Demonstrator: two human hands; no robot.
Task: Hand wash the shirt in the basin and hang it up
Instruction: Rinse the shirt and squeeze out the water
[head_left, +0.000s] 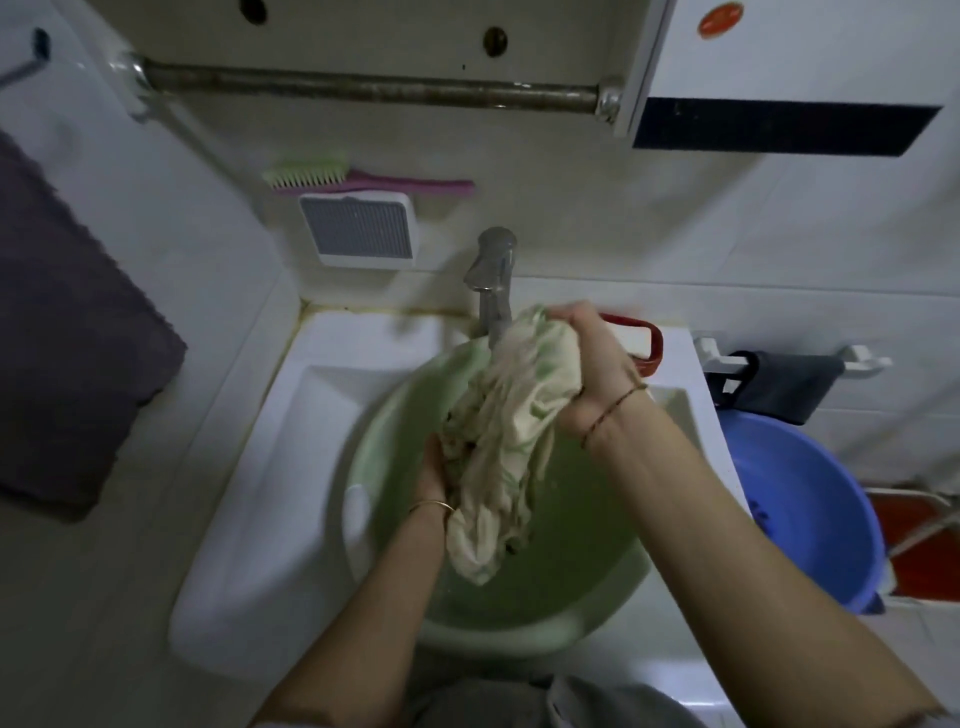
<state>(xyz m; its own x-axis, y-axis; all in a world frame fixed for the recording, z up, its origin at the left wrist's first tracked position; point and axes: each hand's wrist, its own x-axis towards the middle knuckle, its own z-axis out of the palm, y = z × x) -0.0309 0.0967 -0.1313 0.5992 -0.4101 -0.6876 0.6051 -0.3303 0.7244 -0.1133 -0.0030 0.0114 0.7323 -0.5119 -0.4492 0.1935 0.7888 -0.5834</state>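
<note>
Overhead, shirt (511, 447) stretches between gripping right hand (592, 374) and left hand (434, 467).

Sink: I see a white sink (270, 467) set into the tiled corner, under both my hands.
Basin: a pale green basin (384, 415) sits directly in the sink bowl, below my fingers.
Tap: a metal tap (492, 270) stands on the sink's back ledge, just beyond the fingers of my right hand (592, 374).
Red item: a red-rimmed object (655, 340) rests on the ledge behind my right hand; I cannot tell what it is.
</note>
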